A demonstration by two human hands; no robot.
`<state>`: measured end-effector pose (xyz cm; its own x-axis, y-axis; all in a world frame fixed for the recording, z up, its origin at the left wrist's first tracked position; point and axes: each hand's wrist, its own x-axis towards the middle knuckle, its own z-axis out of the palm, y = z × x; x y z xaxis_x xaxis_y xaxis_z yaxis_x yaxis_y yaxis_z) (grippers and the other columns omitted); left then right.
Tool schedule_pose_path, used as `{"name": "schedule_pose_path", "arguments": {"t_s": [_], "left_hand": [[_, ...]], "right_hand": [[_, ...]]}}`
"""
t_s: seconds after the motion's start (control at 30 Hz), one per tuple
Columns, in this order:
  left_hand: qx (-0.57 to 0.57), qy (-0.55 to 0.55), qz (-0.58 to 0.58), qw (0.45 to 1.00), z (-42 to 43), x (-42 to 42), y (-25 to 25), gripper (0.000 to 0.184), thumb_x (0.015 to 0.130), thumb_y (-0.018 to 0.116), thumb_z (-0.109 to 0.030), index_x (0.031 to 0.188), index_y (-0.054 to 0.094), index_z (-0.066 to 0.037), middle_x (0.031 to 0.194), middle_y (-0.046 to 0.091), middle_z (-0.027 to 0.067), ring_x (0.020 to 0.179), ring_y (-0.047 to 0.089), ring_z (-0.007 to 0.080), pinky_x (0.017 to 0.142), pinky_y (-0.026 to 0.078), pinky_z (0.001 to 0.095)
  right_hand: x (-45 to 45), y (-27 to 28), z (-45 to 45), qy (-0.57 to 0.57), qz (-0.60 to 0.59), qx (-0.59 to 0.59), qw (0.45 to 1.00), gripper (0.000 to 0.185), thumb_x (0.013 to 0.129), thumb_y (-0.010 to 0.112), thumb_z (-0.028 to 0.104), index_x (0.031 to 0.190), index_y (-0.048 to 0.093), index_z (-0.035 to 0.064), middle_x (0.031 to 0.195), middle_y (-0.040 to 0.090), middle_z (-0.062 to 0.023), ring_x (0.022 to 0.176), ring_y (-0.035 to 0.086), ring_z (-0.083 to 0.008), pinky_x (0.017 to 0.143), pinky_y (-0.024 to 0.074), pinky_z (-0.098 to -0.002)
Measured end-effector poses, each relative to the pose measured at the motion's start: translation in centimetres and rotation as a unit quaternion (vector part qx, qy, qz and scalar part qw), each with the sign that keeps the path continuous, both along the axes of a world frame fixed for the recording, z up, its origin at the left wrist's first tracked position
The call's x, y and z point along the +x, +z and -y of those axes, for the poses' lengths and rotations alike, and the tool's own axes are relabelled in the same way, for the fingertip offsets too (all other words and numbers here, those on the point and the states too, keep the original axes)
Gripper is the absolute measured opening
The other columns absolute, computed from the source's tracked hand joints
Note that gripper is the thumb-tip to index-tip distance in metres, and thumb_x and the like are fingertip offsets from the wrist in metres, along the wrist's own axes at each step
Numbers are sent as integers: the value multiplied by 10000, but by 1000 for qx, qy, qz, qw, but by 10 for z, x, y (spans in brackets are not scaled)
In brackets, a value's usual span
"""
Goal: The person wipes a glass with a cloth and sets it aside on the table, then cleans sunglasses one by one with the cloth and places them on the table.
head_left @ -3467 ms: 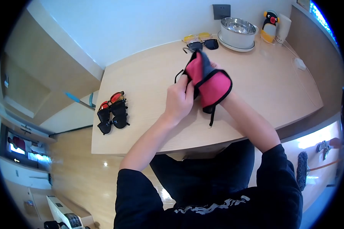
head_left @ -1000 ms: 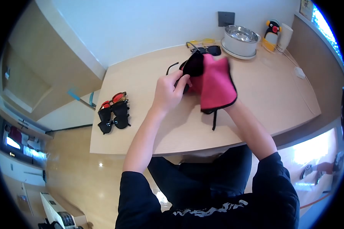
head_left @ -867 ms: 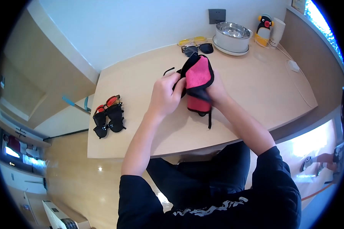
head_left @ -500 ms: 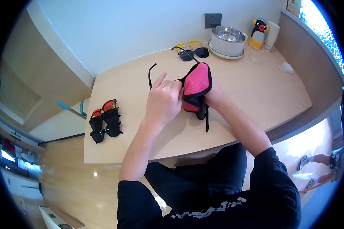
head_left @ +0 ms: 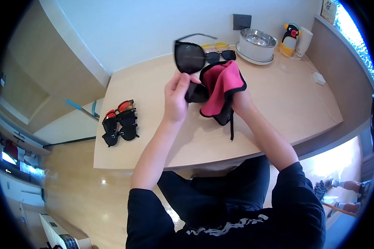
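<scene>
Between the fingers of my left hand [head_left: 176, 96] is a pair of dark sunglasses [head_left: 188, 57], held up above the table with one large black lens at the top. My right hand [head_left: 242, 99] is closed on a pink cloth with black edging [head_left: 220, 89], which hangs in folds beside the sunglasses and partly covers my fingers. The second lens sits close to the cloth; whether they touch I cannot tell. A thin black strip [head_left: 232, 126] dangles below the cloth.
Several sunglasses [head_left: 120, 122] lie in a stack at the table's left. Farther back are black sunglasses [head_left: 220, 56] and a yellow-framed pair [head_left: 221, 45]. A white bowl [head_left: 257, 50] on a plate, a penguin figure [head_left: 289, 39], a white cup [head_left: 304, 41] and a cable [head_left: 329, 89] occupy the right.
My left hand has turned the sunglasses, so a lens now faces up and the frame stands higher. The cloth has slipped off that lens and hangs looser in my right hand. The view shifted slightly.
</scene>
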<state>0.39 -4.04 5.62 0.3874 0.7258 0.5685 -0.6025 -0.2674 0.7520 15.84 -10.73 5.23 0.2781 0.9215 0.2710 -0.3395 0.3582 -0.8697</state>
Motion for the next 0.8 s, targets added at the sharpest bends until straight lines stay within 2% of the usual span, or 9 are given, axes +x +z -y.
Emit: {"name": "schedule_pose_path", "arguments": {"t_s": [0.03,0.07,0.13,0.17,0.3,0.47,0.6,0.73,0.8], "left_hand": [[-23,-57,21,998,-4,-5,1,279,942,443,-290,893,552,-37,815,564,6,781,540,116,726,429,271],[-22,-56,19,998,-4,-4,0,279,942,443,-290,893,552,-37,815,564,6,781,540,116,726,429,271],[-104,-65,56,991,1,2,-1,273,931,464,-298,894,562,-46,818,569,15,776,542,118,749,428,263],[-114,-67,12,991,4,1,-1,298,938,435,-304,859,572,-51,1174,531,100,1090,480,179,965,337,329],[-33,-37,-95,994,3,3,-13,290,926,476,-278,914,593,-14,998,600,60,880,568,140,810,445,276],[16,-47,-62,997,2,9,-15,288,929,471,-274,908,588,-12,1003,604,86,882,568,154,828,440,294],[27,11,-52,998,0,11,-5,266,939,444,-273,876,556,-40,1086,580,162,945,556,181,831,439,330],[-10,-6,63,998,-12,3,0,260,953,405,-266,874,517,-46,999,588,174,968,557,249,860,433,374],[55,49,39,996,-13,1,0,266,953,402,-258,870,511,-30,986,592,176,1021,544,280,919,394,410]], "right_hand": [[1,2,4,3,131,-13,991,283,820,552,138,1064,543,-6,1017,587,-96,936,563,-189,838,447,-328],[-3,-6,3,4,129,-12,992,283,820,552,138,1064,543,-6,1017,587,-96,936,563,-189,838,447,-328],[-15,-20,-2,-123,433,98,888,313,774,594,144,1036,554,-22,1043,582,-133,1015,534,-246,909,391,-369],[-21,-14,-2,-104,463,187,860,374,718,654,165,1027,559,-25,1019,586,-159,1023,531,-293,914,377,-397],[-24,-14,-3,-87,319,160,930,263,726,634,61,972,585,-20,952,612,-136,883,584,-212,798,444,-317],[-18,-6,2,-33,228,59,971,145,756,616,25,889,608,-35,759,633,-51,739,539,-75,691,462,-251],[-18,-8,4,-123,333,32,934,130,770,599,19,889,615,-29,781,636,-49,751,552,-79,689,463,-258],[-12,-16,-6,-192,219,29,956,139,813,546,43,927,609,-7,811,624,-48,768,561,-91,675,461,-275],[-6,-16,-15,-131,-70,-117,982,165,845,522,107,943,607,5,833,613,-43,759,567,-114,666,460,-283]]}}
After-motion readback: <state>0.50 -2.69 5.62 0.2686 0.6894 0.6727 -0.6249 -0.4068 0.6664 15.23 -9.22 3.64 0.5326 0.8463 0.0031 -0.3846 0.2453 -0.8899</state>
